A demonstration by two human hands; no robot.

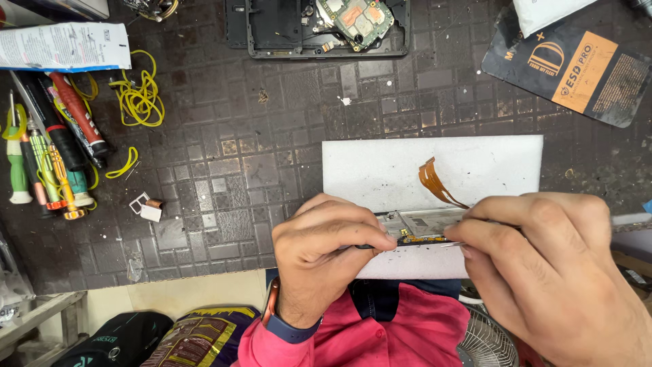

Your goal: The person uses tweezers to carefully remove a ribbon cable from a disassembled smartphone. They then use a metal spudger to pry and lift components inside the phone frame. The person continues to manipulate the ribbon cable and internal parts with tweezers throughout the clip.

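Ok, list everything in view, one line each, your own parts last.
Foam sheet: one, white, centre of mat.
Small board: one, metallic, on the foam's near edge, between both hands.
Flex cable: one, orange, curling up from the board.
Phone frame: one, black, top centre, circuit board inside.
Pouch: one, black and orange, top right.
Screwdrivers: several, mixed colours, far left.
Rubber bands: several, yellow, upper left.
Box: one, white, top left.
Left hand: pinching the board.
Right hand: holding a thin tool to the board.

Phone frame (421,228) half hidden under both hands; opened device (319,27) cropped at top edge.
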